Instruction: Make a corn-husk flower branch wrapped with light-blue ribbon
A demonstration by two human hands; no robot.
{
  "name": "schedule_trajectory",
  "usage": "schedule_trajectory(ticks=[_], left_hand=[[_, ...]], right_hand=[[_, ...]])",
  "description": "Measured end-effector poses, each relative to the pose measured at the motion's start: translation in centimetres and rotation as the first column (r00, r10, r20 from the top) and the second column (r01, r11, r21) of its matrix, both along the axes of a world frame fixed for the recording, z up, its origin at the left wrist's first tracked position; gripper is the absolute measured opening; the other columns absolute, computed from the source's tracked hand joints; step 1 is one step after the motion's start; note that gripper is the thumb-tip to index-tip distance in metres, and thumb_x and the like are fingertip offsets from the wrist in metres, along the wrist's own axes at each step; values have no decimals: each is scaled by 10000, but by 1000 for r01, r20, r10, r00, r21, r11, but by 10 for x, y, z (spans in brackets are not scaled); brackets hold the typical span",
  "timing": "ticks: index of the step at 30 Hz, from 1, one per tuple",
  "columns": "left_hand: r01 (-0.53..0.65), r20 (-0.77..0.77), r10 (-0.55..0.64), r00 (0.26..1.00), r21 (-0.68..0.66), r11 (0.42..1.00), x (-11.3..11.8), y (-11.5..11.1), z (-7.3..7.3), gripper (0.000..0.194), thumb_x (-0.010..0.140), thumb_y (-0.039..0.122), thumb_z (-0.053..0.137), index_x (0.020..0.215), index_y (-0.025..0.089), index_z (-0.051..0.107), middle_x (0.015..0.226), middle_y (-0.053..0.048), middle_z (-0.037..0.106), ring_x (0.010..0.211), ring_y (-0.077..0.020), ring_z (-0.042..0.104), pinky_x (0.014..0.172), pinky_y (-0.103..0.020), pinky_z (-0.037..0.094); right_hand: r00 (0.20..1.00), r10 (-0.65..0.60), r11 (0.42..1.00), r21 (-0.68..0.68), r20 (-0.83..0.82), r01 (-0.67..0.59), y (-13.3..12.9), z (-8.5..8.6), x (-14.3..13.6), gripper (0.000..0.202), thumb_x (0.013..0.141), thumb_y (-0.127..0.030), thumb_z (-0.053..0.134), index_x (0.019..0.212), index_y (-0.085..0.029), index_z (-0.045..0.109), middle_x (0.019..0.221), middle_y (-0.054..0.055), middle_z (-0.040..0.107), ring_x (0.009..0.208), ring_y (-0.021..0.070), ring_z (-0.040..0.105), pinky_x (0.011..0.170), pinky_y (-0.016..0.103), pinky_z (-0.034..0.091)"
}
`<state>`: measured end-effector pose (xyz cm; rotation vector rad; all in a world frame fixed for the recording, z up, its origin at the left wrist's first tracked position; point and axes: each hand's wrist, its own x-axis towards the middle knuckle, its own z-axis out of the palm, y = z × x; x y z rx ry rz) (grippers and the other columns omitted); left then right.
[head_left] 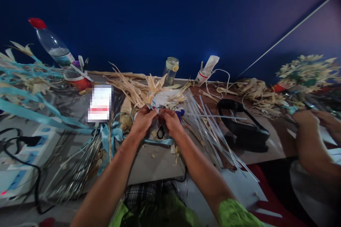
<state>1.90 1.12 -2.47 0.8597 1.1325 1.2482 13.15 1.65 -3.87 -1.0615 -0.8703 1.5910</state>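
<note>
A dried corn-husk flower with pale pointed petals stands upright in front of me, a light blue ribbon around its stem. My left hand is closed on it just below the petals, thumb and fingers pinched together. Beside it, my right hand pinches at the ribbon close to the stem; its fingertips partly hide what they grip. Below and between the hands lie scissors with a black handle. A strip of blue ribbon crosses the table nearer to me.
Clear plastic strips and a black strapped device lie to the right, near a co-worker's hands. At left are a phone, wire stems, a power strip and a bottle. A jar stands behind.
</note>
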Motion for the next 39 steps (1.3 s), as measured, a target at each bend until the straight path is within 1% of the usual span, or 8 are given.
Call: schedule_trajectory(ticks=[7,11,19,24,27,29,36,39], left_hand=[[-26,112,28,993,-17,1000,1,3,-3,246,592,357,698,665,141,608,586,8,578,556,-108,513,596,-238,401],[-7,92,8,996,-8,1000,1,5,-8,265,597,353,700,746,138,656,649,-4,612,580,-111,524,604,-234,409],[98,127,-102,987,32,995,-1,5,-6,362,604,365,712,872,123,686,659,-23,628,640,-132,552,657,-254,433],[117,104,-121,987,36,992,-3,6,-5,353,573,332,722,855,124,685,676,-23,633,604,-111,537,615,-231,425],[91,14,-91,996,-34,995,-4,7,-3,370,593,347,696,887,124,679,568,1,582,499,-94,480,504,-209,365],[102,-2,-102,995,-45,994,-5,6,-1,403,609,368,678,931,126,670,509,16,544,456,-93,446,466,-208,323],[137,-68,-131,989,94,986,-9,6,1,372,670,369,637,927,103,677,483,11,524,518,-110,463,545,-229,350],[138,-97,-129,987,93,986,-9,6,0,389,670,386,631,927,98,679,489,5,526,518,-115,465,534,-234,353]], right_hand=[[938,86,974,-170,-335,-150,3,3,2,142,588,-152,562,584,-171,421,457,-64,403,390,45,330,384,171,239],[939,86,969,-190,-334,-157,6,2,6,199,629,-138,543,557,-179,361,450,-73,318,385,46,315,376,167,237],[954,81,970,-196,-288,-141,8,0,8,133,617,-162,574,623,-165,442,466,-61,397,396,47,320,387,166,234],[999,34,995,-99,35,-30,6,2,8,78,584,-204,583,590,-159,519,480,-52,453,424,59,327,433,201,265],[915,-132,985,158,381,76,3,7,9,62,590,-217,603,610,-159,599,572,-29,549,557,95,446,559,225,347],[863,-187,967,245,470,76,1,11,11,81,596,-238,614,632,-166,622,609,-27,574,626,113,477,624,235,365],[992,-82,989,133,96,69,4,7,18,109,617,-287,590,597,-182,610,588,-22,554,599,124,490,612,252,382],[989,-119,987,119,85,108,7,3,18,133,635,-300,582,573,-185,606,601,-16,563,612,127,500,607,254,379]])
